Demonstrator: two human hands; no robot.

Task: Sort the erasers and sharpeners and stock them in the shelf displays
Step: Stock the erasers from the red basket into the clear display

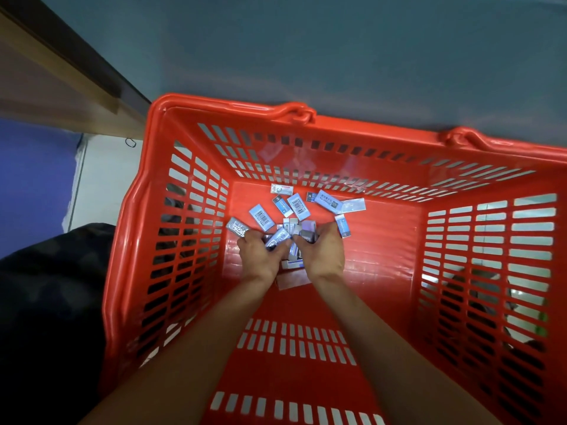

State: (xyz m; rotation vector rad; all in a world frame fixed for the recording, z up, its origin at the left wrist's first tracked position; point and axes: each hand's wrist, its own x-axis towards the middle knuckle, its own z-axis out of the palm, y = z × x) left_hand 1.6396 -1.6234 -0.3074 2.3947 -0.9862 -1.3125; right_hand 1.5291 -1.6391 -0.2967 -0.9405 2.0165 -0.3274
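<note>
Both my arms reach down into a red plastic shopping basket (pixel 383 240). On its floor lie several small wrapped erasers (pixel 297 206), white and blue with barcodes, scattered at the far end. My left hand (pixel 259 256) curls its fingers round a few erasers (pixel 277 239). My right hand (pixel 322 253) is beside it, thumbs nearly touching, and grips another bunch of erasers (pixel 306 230). More erasers (pixel 291 265) lie under and between the two hands, partly hidden. No sharpener can be made out.
The basket's slotted walls rise on all sides; two handle hinges (pixel 299 113) sit on its far rim. It stands on a grey floor (pixel 337 56). A wooden shelf edge (pixel 61 65) runs at the upper left. Dark clothing (pixel 46 302) fills the lower left.
</note>
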